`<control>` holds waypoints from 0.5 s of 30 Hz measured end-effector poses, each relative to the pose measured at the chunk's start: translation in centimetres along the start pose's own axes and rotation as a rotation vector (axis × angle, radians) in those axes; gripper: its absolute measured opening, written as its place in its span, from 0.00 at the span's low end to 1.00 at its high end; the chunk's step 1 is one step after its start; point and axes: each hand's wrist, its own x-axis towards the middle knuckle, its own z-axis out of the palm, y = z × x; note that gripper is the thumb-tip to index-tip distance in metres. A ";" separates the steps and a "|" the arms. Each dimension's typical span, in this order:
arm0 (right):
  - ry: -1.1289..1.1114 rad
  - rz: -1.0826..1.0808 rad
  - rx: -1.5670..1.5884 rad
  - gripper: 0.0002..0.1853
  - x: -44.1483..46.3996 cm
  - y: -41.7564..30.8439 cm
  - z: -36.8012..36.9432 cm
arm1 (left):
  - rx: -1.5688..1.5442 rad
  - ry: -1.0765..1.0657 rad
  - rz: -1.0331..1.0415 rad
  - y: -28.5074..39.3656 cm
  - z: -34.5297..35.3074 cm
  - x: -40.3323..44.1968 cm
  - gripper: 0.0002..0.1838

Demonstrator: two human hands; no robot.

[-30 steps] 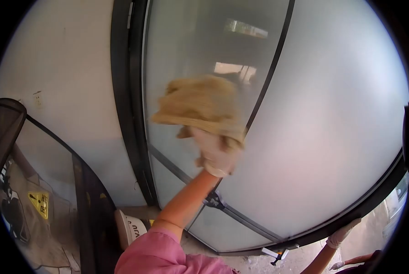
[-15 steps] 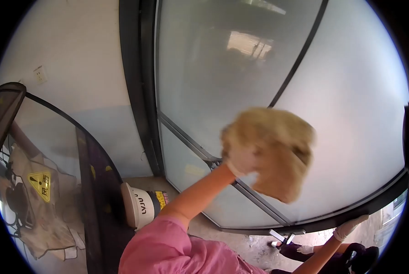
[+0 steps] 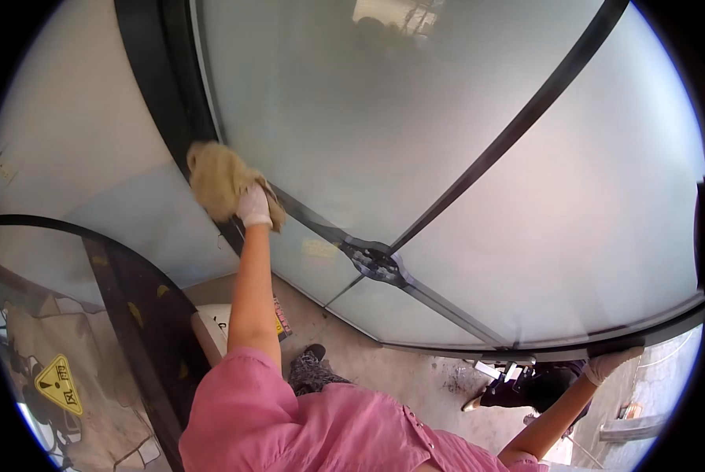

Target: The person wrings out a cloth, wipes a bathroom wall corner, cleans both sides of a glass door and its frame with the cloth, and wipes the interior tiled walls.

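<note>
While the left hand (image 3: 252, 206) holds the tan cloth (image 3: 219, 179), press it flat along dark frame (image 3: 171, 86) | right hand (image 3: 612, 364): at frame edge, cannot tell its grip

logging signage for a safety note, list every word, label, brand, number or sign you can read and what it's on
"!" on the yellow triangle, seemingly stuck to the clear panel; its characters are too small to read surely.
White bucket: lettering cut off by the left arm, unreadable.
Pink-and-yellow label beside it: too blurred.
</note>
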 end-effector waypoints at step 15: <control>-0.182 0.030 0.084 0.43 0.3 0.3 -1.2 | -0.799 0.272 1.415 17.8 2.2 -30.3 0.22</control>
